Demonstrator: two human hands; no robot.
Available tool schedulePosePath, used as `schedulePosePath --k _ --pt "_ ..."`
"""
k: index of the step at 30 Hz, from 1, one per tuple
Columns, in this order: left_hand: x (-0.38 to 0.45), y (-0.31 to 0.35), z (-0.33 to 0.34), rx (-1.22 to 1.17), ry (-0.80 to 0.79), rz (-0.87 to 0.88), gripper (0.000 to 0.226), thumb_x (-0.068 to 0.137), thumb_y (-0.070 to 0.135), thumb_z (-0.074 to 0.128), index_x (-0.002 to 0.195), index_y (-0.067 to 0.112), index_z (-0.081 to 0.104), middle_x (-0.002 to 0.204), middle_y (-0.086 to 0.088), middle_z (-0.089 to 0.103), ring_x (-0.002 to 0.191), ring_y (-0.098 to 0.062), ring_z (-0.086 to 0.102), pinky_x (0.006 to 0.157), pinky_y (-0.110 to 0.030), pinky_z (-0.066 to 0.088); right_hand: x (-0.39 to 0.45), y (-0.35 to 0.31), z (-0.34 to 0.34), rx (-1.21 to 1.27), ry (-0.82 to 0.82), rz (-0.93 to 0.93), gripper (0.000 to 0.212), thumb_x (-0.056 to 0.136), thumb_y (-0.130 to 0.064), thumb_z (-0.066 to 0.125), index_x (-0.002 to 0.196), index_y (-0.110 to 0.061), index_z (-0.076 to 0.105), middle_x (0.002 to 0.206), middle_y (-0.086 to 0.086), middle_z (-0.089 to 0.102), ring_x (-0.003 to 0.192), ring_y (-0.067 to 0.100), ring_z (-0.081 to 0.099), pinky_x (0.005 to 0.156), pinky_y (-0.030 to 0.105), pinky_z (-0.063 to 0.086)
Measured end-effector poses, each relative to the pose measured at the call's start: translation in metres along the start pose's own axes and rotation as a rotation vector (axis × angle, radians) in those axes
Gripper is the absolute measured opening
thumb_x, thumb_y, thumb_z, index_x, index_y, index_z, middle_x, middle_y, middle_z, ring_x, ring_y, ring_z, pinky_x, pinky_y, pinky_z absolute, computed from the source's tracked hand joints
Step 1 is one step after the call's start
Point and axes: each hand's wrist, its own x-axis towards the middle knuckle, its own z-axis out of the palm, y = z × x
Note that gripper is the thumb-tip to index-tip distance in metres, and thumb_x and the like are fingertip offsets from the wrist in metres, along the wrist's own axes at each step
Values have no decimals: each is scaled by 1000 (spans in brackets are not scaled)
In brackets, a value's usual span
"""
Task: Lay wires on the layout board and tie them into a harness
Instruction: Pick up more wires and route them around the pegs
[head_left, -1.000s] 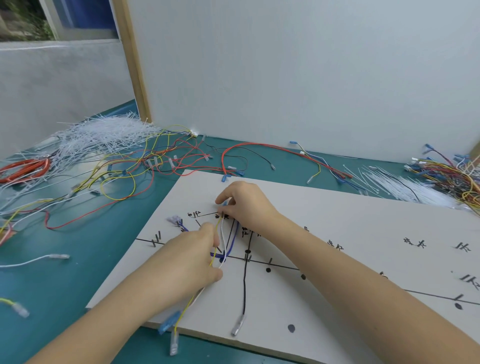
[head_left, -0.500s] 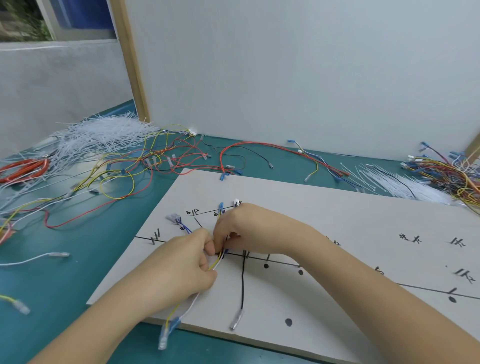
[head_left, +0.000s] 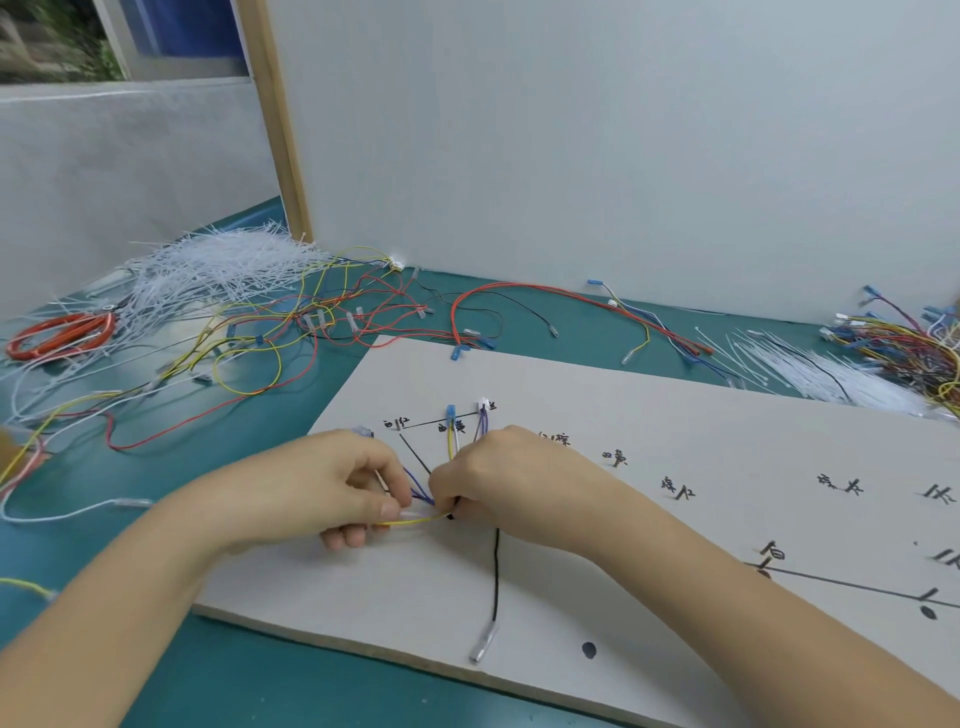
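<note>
Both hands meet over the near left part of the pale layout board (head_left: 649, 441), which lies flat on the teal desk (head_left: 260, 675). The left hand (head_left: 322, 493) pinches a yellow wire (head_left: 418, 519) together with a white one, drawn sideways toward the right hand (head_left: 498, 483), whose curled fingers press down on a small bundle of wires (head_left: 423, 496) where blue, yellow and white strands come together. From that spot a black wire (head_left: 496, 577) runs toward the board's near edge and ends in a clear terminal (head_left: 483, 644). A blue connector (head_left: 451, 411) and a white connector (head_left: 483, 404) lie on the board just beyond the hands, beside handwritten marks and drawn black lines. Left of the board, loose red, yellow and black wires (head_left: 291, 343) tangle across the desk, with a heap of white cable ties (head_left: 208, 270) behind them and orange-handled scissors (head_left: 62, 332) at the far left. More cable ties (head_left: 810, 369) and a mixed wire pile (head_left: 909, 348) sit at the right. A white partition (head_left: 623, 156) with a wooden post (head_left: 275, 119) stands behind.
</note>
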Motion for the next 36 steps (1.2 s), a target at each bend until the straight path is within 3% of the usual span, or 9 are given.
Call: schedulePosePath --k 2,7,11,13,18,23,25,31,36 --pt "1 -2 -12 49 -39 32 14 84 8 64 86 21 65 62 8 64 52 -3 53 49 -15 41 0 2 0 25 9 19 13 91 -10 50 95 -13 62 86 7 64 71 22 42 62 33 39" --pt "5 -8 -24 44 -139 48 19 82 1 64 91 18 64 67 8 65 58 -4 55 56 -15 41 -1 -3 6 23 36 54 12 84 -4 48 79 -15 52 74 9 55 68 30 46 61 36 48" --pt "6 -8 -24 85 -191 7 21 68 14 59 88 19 65 68 9 63 59 -5 56 58 -16 43 -1 -5 9 -15 77 35 18 78 -1 47 72 -16 38 63 4 38 60 30 37 51 30 30" --pt "8 -7 -23 161 -159 0 18 65 15 56 79 21 65 67 8 64 56 -4 54 57 -15 43 -1 -6 11 -27 93 28 18 77 -1 47 73 -15 37 63 4 37 60 31 38 50 31 30" --pt "16 -6 -17 486 113 5 13 84 19 57 72 24 59 62 4 65 51 -7 57 50 -15 43 -5 -6 15 -21 110 26 18 77 -1 46 73 -15 34 63 5 38 61 33 42 50 33 33" --pt "17 -3 -20 664 160 160 30 87 17 57 69 39 46 68 20 55 70 19 47 61 -7 36 -6 -8 15 -39 93 5 20 77 -1 46 73 -16 33 67 6 42 64 33 44 52 35 37" --pt "18 -4 -23 612 158 188 33 87 14 58 70 39 46 64 22 56 71 18 48 61 -6 35 -8 -9 17 -38 82 8 21 76 0 46 74 -15 32 69 8 45 65 35 46 53 37 40" --pt "27 -20 -39 363 359 215 22 77 18 74 68 36 64 73 26 65 74 5 59 66 -12 42 -8 -7 17 -37 65 55 18 78 0 44 76 -15 33 73 10 50 69 35 49 54 37 41" --pt "40 -35 -37 170 374 168 19 75 9 75 73 27 69 74 11 70 74 -11 65 75 -27 49 -9 -7 17 -29 60 58 18 77 0 44 76 -16 35 75 9 52 70 34 50 54 35 39"
